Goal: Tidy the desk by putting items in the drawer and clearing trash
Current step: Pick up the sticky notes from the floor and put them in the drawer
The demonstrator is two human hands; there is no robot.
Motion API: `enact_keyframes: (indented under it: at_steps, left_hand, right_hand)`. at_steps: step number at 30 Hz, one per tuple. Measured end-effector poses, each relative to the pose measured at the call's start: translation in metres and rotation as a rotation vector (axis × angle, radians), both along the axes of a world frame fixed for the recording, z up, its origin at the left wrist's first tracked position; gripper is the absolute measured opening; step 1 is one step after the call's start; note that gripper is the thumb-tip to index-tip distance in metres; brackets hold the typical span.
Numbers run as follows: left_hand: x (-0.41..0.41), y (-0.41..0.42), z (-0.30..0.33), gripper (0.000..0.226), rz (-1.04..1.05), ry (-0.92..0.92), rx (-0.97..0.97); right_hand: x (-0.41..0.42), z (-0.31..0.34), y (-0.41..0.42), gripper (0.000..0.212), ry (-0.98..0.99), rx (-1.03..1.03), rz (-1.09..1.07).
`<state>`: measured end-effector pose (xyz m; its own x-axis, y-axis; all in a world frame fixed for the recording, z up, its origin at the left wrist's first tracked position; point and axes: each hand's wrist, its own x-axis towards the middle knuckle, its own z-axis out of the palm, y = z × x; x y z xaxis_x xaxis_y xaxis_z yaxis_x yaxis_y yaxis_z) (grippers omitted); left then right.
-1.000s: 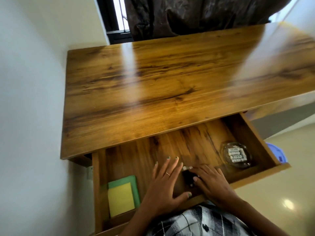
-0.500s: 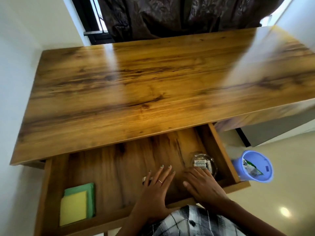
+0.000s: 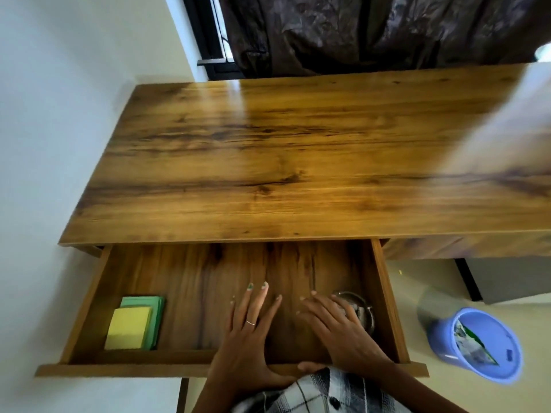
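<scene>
The wooden drawer (image 3: 89, 299) of the desk (image 3: 298, 162) stands pulled out under the front edge. My left hand (image 3: 247, 332) lies over its middle with straight, spread fingers, thumb at the front rail. My right hand (image 3: 340, 329) lies beside it, fingers flat and pointing left, thumb also at the front rail. Behind my right hand a round glass dish (image 3: 359, 308) with small white pieces sits at the drawer's right end, partly hidden. A yellow sticky-note pad (image 3: 128, 327) on a green pad (image 3: 156, 314) lies in the left end.
A blue plastic bin (image 3: 489, 369) with crumpled wrappers inside stands on the pale floor to the right of the drawer. A white wall runs along the desk's left side. Dark curtains (image 3: 372, 31) hang behind the desk.
The view has swung so the drawer sits centred. The small dark object under my hands a second ago is no longer visible. Both hands have drawn back toward the front rail.
</scene>
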<state>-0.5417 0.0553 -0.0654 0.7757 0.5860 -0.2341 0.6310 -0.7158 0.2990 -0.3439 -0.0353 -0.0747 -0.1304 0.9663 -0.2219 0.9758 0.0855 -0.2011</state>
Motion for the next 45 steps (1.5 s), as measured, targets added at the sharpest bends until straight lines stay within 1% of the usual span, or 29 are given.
enact_keyframes:
  at_steps: [4, 6, 8, 11, 12, 14, 15, 17, 21, 25, 28, 30, 33, 38, 45]
  left_hand:
    - [0.002, 0.006, -0.001, 0.121, -0.005, 0.05, 0.026]
    - [0.004, 0.011, -0.002, 0.122, -0.003, 0.052, 0.027]
    - [0.008, 0.018, -0.002, 0.123, -0.002, 0.044, 0.037]
    - [0.017, 0.031, 0.001, 0.123, 0.012, 0.001, 0.058]
    - [0.021, 0.036, 0.003, 0.124, 0.015, -0.018, 0.066]
    - [0.028, 0.047, 0.006, 0.124, 0.006, -0.04, 0.097]
    - [0.032, 0.054, 0.007, 0.124, -0.006, -0.044, 0.116]
    - [0.038, 0.066, 0.007, 0.123, -0.018, -0.072, 0.137]
    - [0.055, 0.093, 0.007, 0.123, 0.002, -0.145, 0.178]
    - [0.07, 0.118, 0.007, 0.121, 0.066, -0.155, 0.226]
    - [0.075, 0.129, 0.001, 0.104, 0.1, -0.153, 0.273]
    - [0.076, 0.132, -0.006, 0.091, 0.107, -0.177, 0.329]
    - [0.076, 0.136, -0.015, 0.082, 0.097, -0.234, 0.405]
    - [0.078, 0.135, -0.021, 0.084, 0.102, -0.285, 0.471]
    - [0.077, 0.134, -0.022, 0.085, 0.096, -0.288, 0.5]
  right_hand:
    - [0.005, -0.005, 0.011, 0.079, -0.032, 0.09, -0.002]
    - [0.008, -0.006, 0.013, 0.066, -0.03, 0.142, 0.052]
    - [0.013, -0.008, 0.017, 0.064, -0.078, 0.131, 0.102]
    - [0.016, -0.013, 0.021, 0.049, -0.105, 0.189, 0.095]
    - [0.017, -0.012, 0.025, 0.058, -0.105, 0.171, 0.063]
    - [0.02, -0.007, 0.036, 0.088, -0.075, 0.151, 0.003]
    - [0.022, -0.003, 0.041, 0.095, -0.074, 0.164, -0.018]
    - [0.025, 0.001, 0.05, 0.101, -0.075, 0.185, -0.066]
    - [0.035, 0.007, 0.071, 0.099, -0.112, 0.219, -0.152]
    - [0.043, 0.008, 0.093, 0.088, -0.142, 0.219, -0.224]
    - [0.047, 0.008, 0.107, 0.084, -0.154, 0.257, -0.252]
    - [0.049, 0.007, 0.115, 0.089, -0.123, 0.276, -0.269]
    - [0.049, 0.002, 0.119, 0.089, -0.132, 0.319, -0.29]
    - [0.045, -0.006, 0.12, 0.095, -0.149, 0.379, -0.315]
    - [0.043, -0.008, 0.119, 0.092, -0.174, 0.402, -0.315]
